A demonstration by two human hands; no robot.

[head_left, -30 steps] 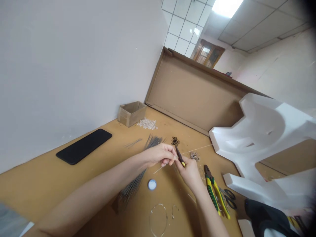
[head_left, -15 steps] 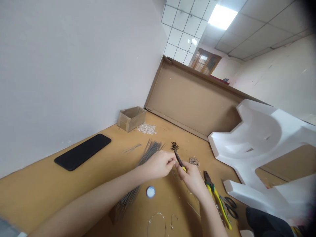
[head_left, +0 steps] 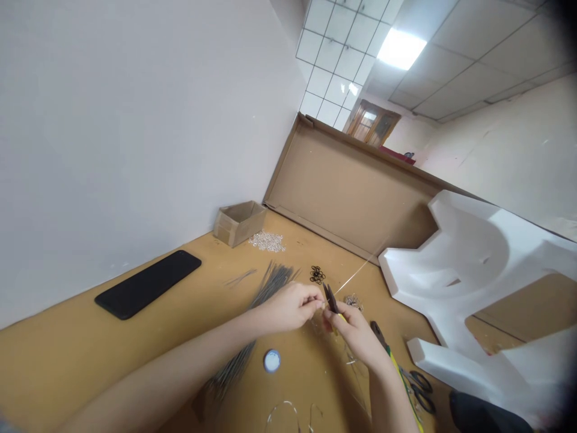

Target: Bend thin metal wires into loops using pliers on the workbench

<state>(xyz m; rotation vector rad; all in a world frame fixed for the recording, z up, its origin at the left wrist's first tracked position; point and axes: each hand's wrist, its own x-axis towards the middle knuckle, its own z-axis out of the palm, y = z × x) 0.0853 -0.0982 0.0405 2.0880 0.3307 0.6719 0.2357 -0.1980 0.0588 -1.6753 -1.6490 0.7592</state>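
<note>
My right hand (head_left: 356, 334) is closed round needle-nose pliers (head_left: 332, 300) with yellow grips, their dark jaws pointing up and slightly apart. Right beside the jaws, my left hand (head_left: 297, 307) pinches the end of a thin, pale line or wire; its fingertips hide most of what is there. A shiny strand (head_left: 354, 276) stretches from near the pliers toward the upper right. Beneath my left wrist lies a bundle of grey wires (head_left: 270, 285). Several small black rings (head_left: 317, 275) sit just beyond the hands, and a pile of silvery metal pieces (head_left: 354, 302) lies to the right.
A blue-and-white round container (head_left: 271, 361) stands near me, with looped strands (head_left: 283, 406) below it. Combination pliers (head_left: 377, 334) and scissors (head_left: 421, 385) lie right. Farther back are a cardboard box (head_left: 238, 225), clear small pieces (head_left: 267, 242), a black phone (head_left: 148, 282) and white foam (head_left: 406, 276).
The pliers' jaws have parted and stand a little right of my left fingertips. A shiny strand now shows stretching to the upper right. The view has tilted slightly.
</note>
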